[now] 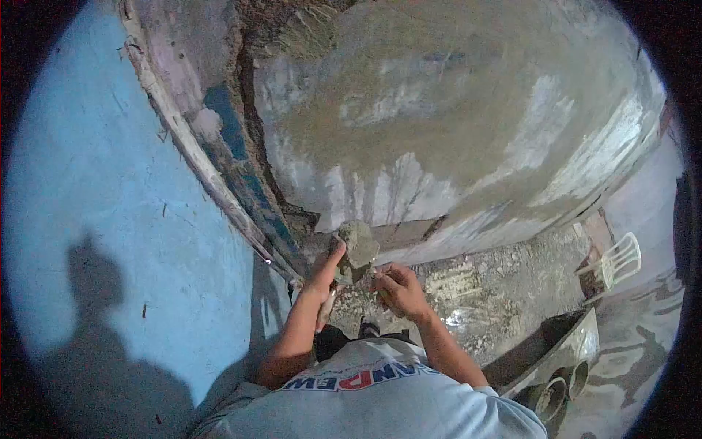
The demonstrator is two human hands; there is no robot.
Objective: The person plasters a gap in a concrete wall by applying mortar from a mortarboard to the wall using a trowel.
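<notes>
In front of my chest is a rounded, grey, mortar-covered piece, close to the lower edge of the patched wall. My left hand grips its left side, the thumb pointing up along it. Whether it is a tool, a board or a lump of mortar cannot be made out. Just to the right, my right hand is closed, with thumb and fingers pinched together near the piece's lower right edge. What those fingers hold is too small or hidden to name. Wet-looking grey-brown mortar is spread over much of the wall.
A blue wall rises on my left, with a rough vertical edge between it and the patched wall. Rubble and splashes cover the floor. At the right are a white plastic chair, a long trough and round buckets.
</notes>
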